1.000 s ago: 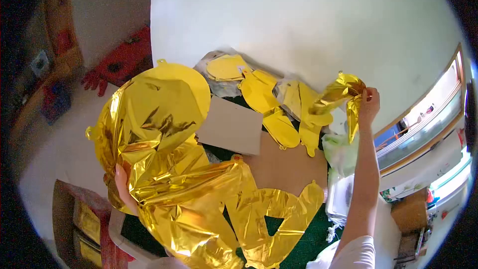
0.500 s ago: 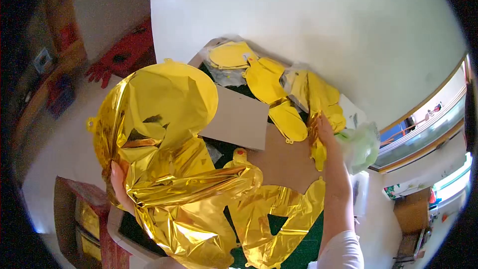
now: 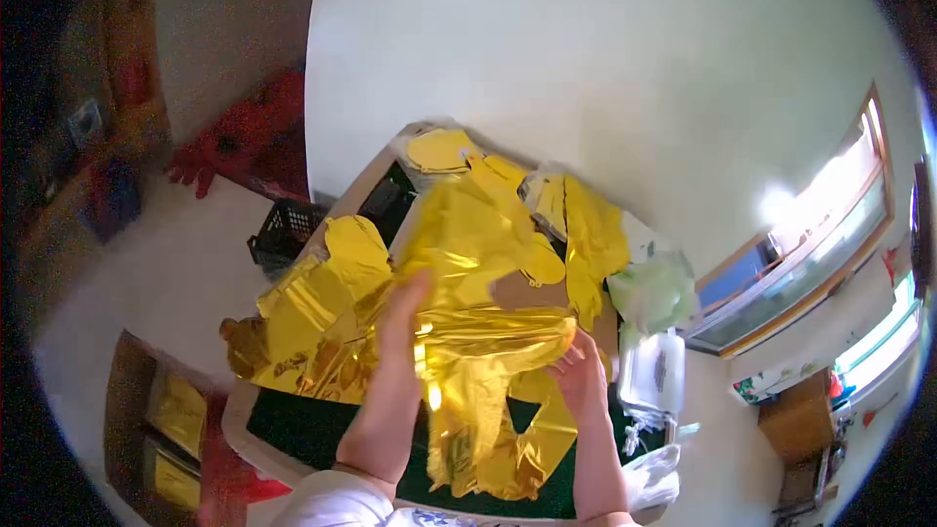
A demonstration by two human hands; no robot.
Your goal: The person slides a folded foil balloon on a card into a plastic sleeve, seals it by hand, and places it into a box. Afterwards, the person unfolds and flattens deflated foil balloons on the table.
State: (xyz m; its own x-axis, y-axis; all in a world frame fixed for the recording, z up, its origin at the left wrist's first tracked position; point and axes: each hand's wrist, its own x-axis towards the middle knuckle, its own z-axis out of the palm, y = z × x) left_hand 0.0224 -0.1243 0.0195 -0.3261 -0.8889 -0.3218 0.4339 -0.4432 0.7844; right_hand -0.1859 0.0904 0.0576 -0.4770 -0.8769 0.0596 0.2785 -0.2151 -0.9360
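My left hand (image 3: 402, 317) is closed on a flat, uninflated gold foil balloon (image 3: 468, 234), its upper part blurred by motion. The balloon hangs in folds over the middle of the table. At the right end of a long fold, my right hand (image 3: 583, 378) has its fingers bent against the foil; their exact grip is partly hidden. Another gold foil balloon (image 3: 322, 303) lies spread to the left of my left hand. Beyond my hands, flat yellow-gold balloons (image 3: 593, 244) lie along the far edge, some in clear plastic.
The table (image 3: 312, 429) has a dark green top and stands against a white wall. At its right lie a pale green plastic bag (image 3: 654, 293) and a clear plastic container (image 3: 652, 371). A black crate (image 3: 285, 231) stands beyond the left edge; an open cardboard box (image 3: 146, 410) holds gold foil.
My left hand has moved right, toward the middle, with foil. My right hand has left the balloons at the far right and come nearer, to the fold's end. Another balloon now shows at left.
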